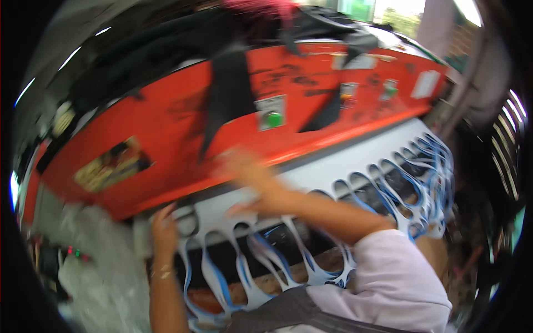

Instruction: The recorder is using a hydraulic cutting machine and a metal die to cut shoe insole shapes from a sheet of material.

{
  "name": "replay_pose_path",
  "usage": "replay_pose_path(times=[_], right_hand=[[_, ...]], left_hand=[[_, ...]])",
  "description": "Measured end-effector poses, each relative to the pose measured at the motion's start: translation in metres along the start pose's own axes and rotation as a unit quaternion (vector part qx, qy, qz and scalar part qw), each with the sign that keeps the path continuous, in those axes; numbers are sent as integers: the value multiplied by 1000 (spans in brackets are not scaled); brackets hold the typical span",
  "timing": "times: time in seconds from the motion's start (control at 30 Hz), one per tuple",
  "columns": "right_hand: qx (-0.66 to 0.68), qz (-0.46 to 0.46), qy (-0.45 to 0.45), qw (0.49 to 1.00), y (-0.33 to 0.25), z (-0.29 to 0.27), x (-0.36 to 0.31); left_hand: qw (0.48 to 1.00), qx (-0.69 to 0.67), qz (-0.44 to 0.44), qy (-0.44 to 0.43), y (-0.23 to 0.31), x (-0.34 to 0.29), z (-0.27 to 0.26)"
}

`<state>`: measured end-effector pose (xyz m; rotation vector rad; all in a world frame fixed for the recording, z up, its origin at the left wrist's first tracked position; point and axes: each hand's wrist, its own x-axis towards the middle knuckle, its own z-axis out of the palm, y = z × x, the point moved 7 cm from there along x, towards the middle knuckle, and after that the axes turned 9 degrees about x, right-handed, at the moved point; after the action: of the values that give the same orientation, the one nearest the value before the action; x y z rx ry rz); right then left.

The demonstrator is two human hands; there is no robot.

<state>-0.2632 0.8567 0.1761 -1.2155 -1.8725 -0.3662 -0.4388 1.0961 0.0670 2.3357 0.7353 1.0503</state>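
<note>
A white sheet with blue cut edges [361,158] lies along the foot of a red machine body. Rows of rounded holes are cut out of it, and thin wavy strips hang toward me. My left hand [165,227] is at the sheet's left end, with its fingers bent around the edge; their tips are partly blurred. Smeared by motion, my right hand [250,176] reaches across the sheet toward the red panel. Its fingers are apart, and I see nothing in them.
The red panel [177,133] carries green buttons, a label and hanging black strips [230,89]. Dark material is piled on top of the machine. Clear plastic wrapping [100,261] lies at the left. The sheet's strips bunch together at the right end.
</note>
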Motion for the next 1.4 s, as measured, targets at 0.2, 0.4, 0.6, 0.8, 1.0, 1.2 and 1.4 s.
replay_pose_path(times=[0.2, 0.4, 0.6, 0.8, 1.0, 1.2, 1.4], right_hand=[[-335, 170, 422, 825, 51, -316, -175], [-153, 367, 642, 656, 123, -457, -248], [-173, 386, 583, 693, 164, -471, -251], [-161, 375, 518, 751, 83, -441, -264], [-94, 313, 256, 910, -5, -312, -194], [25, 93, -37, 995, -86, -137, -81], [135, 2, -159, 978, -139, -26, -39]], left_hand=[[948, -137, 197, -211, 227, -17, 121], [927, -179, 291, -153, 381, 24, 101], [944, 56, 306, -110, 390, 64, 139], [977, -32, 146, -152, 298, -7, 98], [939, 119, -51, -318, 185, -132, 56], [962, 201, 94, -161, 202, -188, 55], [970, 187, 95, -120, 210, -197, 43]])
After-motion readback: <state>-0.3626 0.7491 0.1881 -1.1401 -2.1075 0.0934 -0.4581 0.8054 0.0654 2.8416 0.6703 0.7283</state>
